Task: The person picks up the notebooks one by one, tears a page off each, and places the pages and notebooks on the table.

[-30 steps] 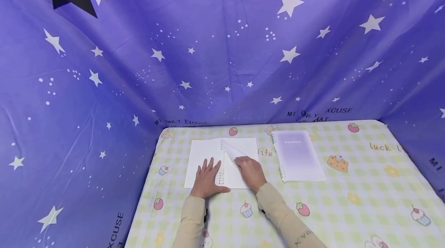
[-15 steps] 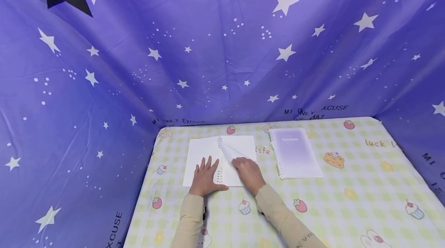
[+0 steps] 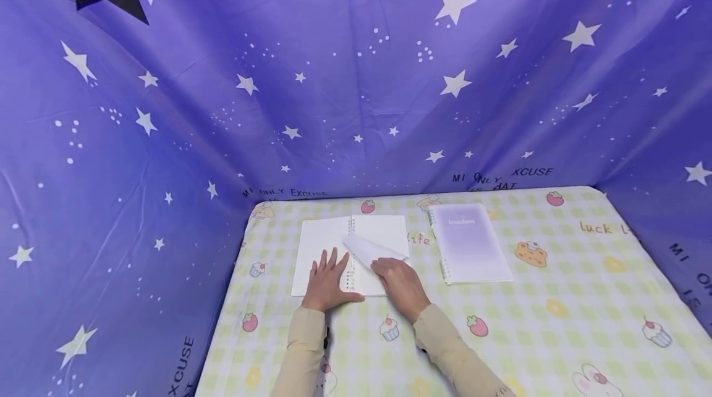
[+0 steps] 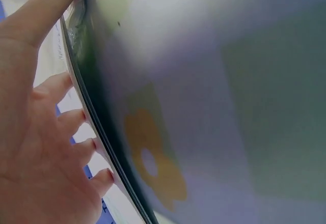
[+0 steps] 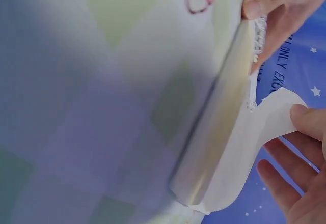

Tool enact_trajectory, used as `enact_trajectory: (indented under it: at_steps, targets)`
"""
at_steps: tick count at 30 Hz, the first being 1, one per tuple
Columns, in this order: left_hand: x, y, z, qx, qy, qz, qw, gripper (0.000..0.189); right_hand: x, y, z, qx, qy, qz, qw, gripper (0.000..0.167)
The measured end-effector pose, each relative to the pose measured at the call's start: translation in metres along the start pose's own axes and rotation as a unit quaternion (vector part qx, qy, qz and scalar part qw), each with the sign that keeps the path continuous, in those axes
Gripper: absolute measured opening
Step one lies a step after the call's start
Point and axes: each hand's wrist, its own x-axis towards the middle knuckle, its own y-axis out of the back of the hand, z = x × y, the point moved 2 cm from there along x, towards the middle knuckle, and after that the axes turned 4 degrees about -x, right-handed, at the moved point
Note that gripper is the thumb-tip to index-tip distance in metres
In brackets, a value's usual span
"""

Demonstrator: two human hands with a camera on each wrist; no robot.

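Note:
A spiral notebook [image 3: 319, 239] lies open on the table, blank-looking pages on both sides of its ring binding. My left hand [image 3: 328, 284] rests on its left page with fingers spread, the thumb reaching across the lower end of the rings. On the right side, my right hand [image 3: 403, 287] pinches a white page [image 3: 368, 250], which is folded over diagonally. The upper end of that page stands away from the rings. In the right wrist view the page [image 5: 277, 114] bends up between thumb and fingers. How much of it still hangs in the rings is hidden.
A second spiral notebook [image 3: 473, 248] with a purple cover marked "freedom" lies to the right. The table has a green checked cloth [image 3: 550, 341] with printed cakes and strawberries. Purple star-patterned curtains [image 3: 356, 75] stand at the back and sides.
The page's upper corner has come away from the top of the rings and moved down and left. My right hand still pinches it; my left hand stays on the left page.

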Motion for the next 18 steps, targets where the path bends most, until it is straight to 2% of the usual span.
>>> enact_trajectory:
  at_steps: [4,8,13,18]
  targets:
    - [0.002,-0.004,-0.001,0.006,0.005,0.000,1.0000,0.112,-0.006,0.007,-0.003,0.022,0.011,0.011,0.9996,0.016]
    - [0.004,-0.004,0.000,0.005,0.005,0.016,0.9999,0.112,-0.013,0.012,-0.006,0.023,0.024,0.010,0.9994,0.015]
    - [0.005,-0.003,0.002,0.009,0.005,0.022,0.9997,0.115,-0.022,0.020,-0.007,0.034,0.006,0.022,0.9992,0.018]
    - [0.006,-0.003,0.001,-0.004,0.003,0.020,0.9998,0.114,-0.031,0.028,-0.006,0.060,0.004,0.053,0.9968,0.019]
